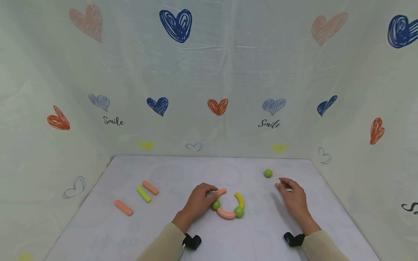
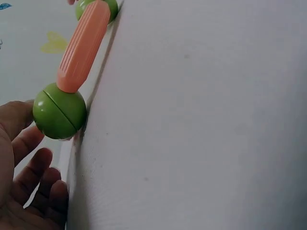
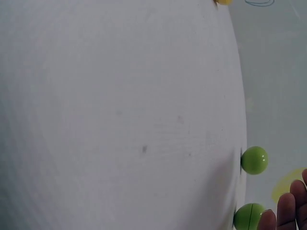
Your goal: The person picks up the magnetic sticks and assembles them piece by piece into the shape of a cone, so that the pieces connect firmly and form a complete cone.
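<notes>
In the head view, my left hand (image 1: 199,199) is at the left side of a partial ring of toy pieces. Its thumb and index finger pinch a green ball (image 2: 60,111) joined to a curved peach piece (image 1: 226,214). Another peach piece (image 1: 222,191) projects past the fingertips. A second green ball (image 1: 239,211) links the lower peach piece to a curved yellow piece (image 1: 240,200); the ring has a gap at the top. My right hand (image 1: 294,199) hovers over the table's right side, holding nothing, near a loose green ball (image 1: 268,173). The right wrist view shows another green ball (image 3: 248,216) beside the fingers.
On the left of the white table (image 1: 98,224) lie a peach stick (image 1: 123,208), a light green stick (image 1: 143,194) and another peach stick (image 1: 150,187). Heart-printed sheeting (image 1: 241,127) rises behind and at both sides.
</notes>
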